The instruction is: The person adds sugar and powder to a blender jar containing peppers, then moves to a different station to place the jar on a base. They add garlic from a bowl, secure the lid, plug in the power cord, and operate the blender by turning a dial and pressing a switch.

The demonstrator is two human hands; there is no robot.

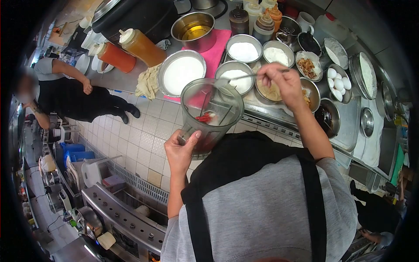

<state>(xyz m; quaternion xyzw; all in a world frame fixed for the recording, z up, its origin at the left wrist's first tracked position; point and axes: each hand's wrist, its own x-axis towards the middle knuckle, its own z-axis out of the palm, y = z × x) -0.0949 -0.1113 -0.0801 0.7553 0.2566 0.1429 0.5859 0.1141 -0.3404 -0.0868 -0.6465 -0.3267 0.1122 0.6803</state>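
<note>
A clear blender jug [212, 105] with something red and some white matter inside is held upright by its handle in my left hand [183, 150]. My right hand [279, 83] pinches the handle of a metal spoon [248, 76], whose far end reaches over the jug's rim. Under the spoon stands a bowl of white powder [236, 77]. Just below my right hand is a bowl of beige powder [269, 89]. A large bowl of white liquid [182, 73] stands left of the jug on the counter.
Squeeze bottles [142, 46] and a crumpled cloth [149, 81] lie left. A pot of yellow liquid [193, 31] stands on a pink cloth [221, 41]. Eggs [338, 84] fill a bowl at right. One person [61, 96] stands at left, another [377, 214] at lower right.
</note>
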